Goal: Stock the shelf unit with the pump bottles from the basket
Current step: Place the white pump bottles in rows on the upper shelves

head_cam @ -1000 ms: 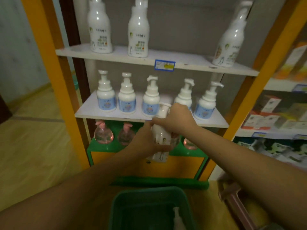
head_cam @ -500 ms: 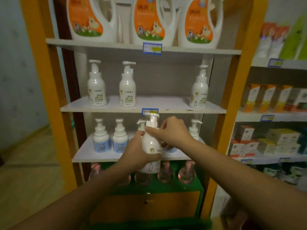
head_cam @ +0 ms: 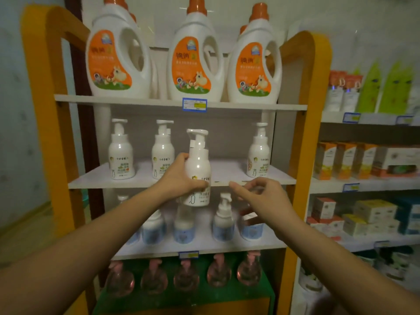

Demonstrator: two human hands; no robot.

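Observation:
My left hand (head_cam: 179,178) grips a white pump bottle (head_cam: 197,164) by its body and holds it upright in front of the edge of the middle shelf (head_cam: 227,172). That shelf carries three matching white pump bottles: one on the left (head_cam: 120,153), one beside my hand (head_cam: 162,148) and one at the right (head_cam: 258,153). A gap lies between the second and third. My right hand (head_cam: 261,196) hovers just right of the held bottle, fingers apart and holding nothing. The basket is out of view.
Three big orange-labelled jugs (head_cam: 195,57) stand on the top shelf. Blue-labelled pump bottles (head_cam: 222,221) fill the shelf below my hands, pink pump bottles (head_cam: 184,276) the bottom level. Orange uprights (head_cam: 304,110) frame the unit. Boxed goods (head_cam: 363,160) fill the neighbouring shelves at right.
The view tilted up. My left hand lifted the bottle from the lower shelf's height to the middle shelf's edge. My right hand let go of the pump top and drew off to the right.

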